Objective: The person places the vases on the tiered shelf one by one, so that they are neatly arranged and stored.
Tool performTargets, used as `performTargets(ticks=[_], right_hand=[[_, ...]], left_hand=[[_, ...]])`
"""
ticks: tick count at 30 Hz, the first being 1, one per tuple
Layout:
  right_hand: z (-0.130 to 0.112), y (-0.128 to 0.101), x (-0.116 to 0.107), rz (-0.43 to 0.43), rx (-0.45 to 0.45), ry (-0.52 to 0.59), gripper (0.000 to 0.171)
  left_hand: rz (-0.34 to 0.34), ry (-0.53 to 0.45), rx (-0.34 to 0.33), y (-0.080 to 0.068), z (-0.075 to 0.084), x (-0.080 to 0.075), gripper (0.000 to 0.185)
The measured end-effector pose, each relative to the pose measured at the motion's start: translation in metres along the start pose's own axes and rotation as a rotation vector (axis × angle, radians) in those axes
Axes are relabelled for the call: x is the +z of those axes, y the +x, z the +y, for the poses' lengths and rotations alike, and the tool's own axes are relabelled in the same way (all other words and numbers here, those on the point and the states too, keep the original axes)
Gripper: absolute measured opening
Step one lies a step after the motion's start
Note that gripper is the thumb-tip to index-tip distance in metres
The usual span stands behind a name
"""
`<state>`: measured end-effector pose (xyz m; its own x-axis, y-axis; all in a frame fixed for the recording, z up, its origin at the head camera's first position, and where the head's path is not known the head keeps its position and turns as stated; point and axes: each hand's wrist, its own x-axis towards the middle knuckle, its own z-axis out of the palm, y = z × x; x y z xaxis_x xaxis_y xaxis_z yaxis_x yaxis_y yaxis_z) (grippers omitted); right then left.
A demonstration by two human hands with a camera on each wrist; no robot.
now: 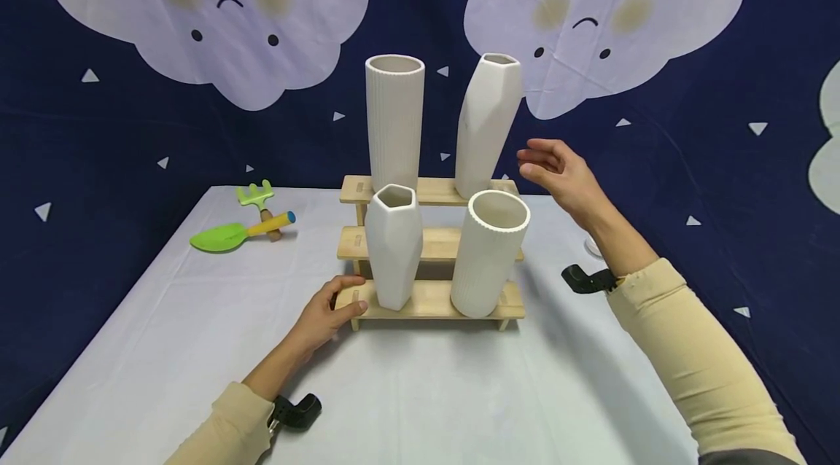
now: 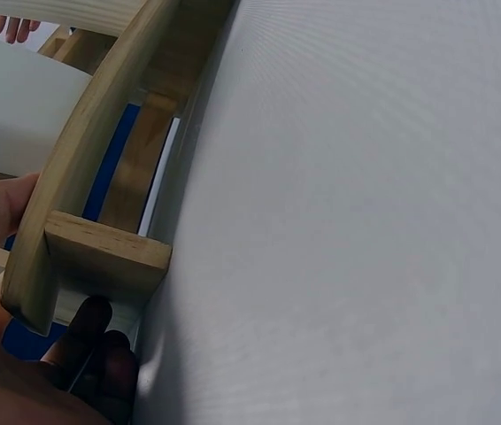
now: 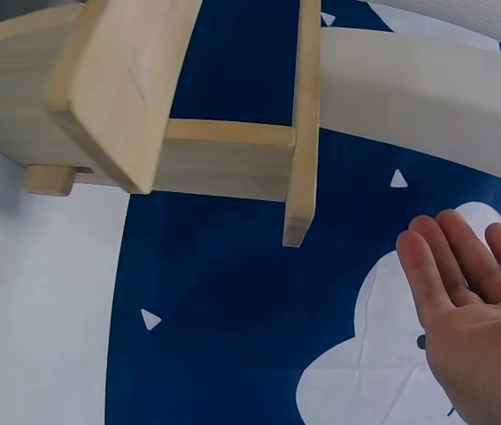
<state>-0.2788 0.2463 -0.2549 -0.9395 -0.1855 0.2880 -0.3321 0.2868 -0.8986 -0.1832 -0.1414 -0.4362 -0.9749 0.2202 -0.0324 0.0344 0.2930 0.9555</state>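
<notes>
A three-tier wooden stand (image 1: pixel 433 299) holds white vases. My left hand (image 1: pixel 328 313) grips the left end of its lowest tier; in the left wrist view the thumb lies over the board (image 2: pixel 73 159) and the other fingers (image 2: pixel 91 341) reach beneath it. My right hand (image 1: pixel 558 172) is in the air beside the tilted faceted vase (image 1: pixel 487 122) on the top tier, apart from it, holding nothing. A ribbed cylinder vase (image 1: pixel 396 119) stands left of that one. On the bottom tier are another faceted vase (image 1: pixel 395 250) and a ribbed cylinder vase (image 1: pixel 487 261) leaning right.
On the white table (image 1: pixel 472 392), a green toy trowel (image 1: pixel 223 237) lies across a small green rake (image 1: pixel 256 195) at the back left. A small white object (image 1: pixel 593 246) is partly hidden behind the right forearm. A dark blue cloud-print cloth (image 1: pixel 420 13) hangs behind the stand.
</notes>
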Motion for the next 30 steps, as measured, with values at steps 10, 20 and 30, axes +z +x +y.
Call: performTargets(ticks=[10, 20, 30], right_hand=[[0.011, -0.023, -0.001, 0.012, -0.055, 0.046, 0.050], [0.022, -0.042, 0.002, 0.064, -0.065, 0.036, 0.046], [0.034, -0.061, 0.003, 0.074, -0.066, 0.012, 0.045]], left_hand=[[0.026, -0.001, 0.015, -0.006, 0.003, -0.004, 0.047], [0.098, 0.063, -0.008, -0.009, 0.006, -0.008, 0.046], [0.152, 0.070, -0.036, -0.013, 0.008, -0.016, 0.047]])
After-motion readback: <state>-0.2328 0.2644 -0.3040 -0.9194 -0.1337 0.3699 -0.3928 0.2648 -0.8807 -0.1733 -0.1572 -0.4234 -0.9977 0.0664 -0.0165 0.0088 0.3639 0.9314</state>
